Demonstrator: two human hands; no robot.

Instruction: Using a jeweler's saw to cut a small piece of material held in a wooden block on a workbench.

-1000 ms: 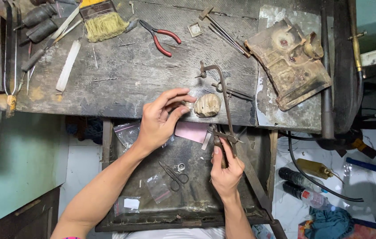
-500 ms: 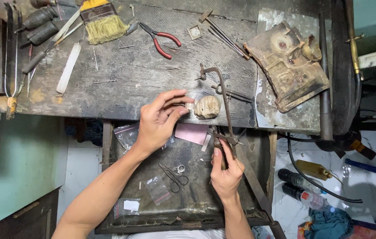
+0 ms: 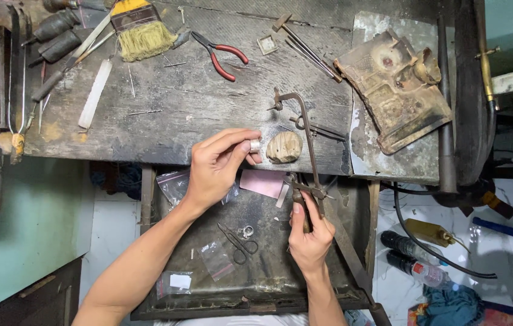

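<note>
Silver ring (image 3: 254, 145) in left hand (image 3: 217, 166), against worn wooden peg (image 3: 284, 147).

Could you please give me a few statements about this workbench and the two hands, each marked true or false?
1. The left hand pinches a small silver ring against the wooden peg. True.
2. The right hand holds the red-handled pliers. False: it grips the handle of a saw frame; the pliers lie untouched on the bench.
3. A yellow-bristled brush lies at the back of the bench. True.
4. The small scissors lie on the bench top. False: they lie in the tray below it.
5. The pink paper lies in the tray under the peg. True.
</note>
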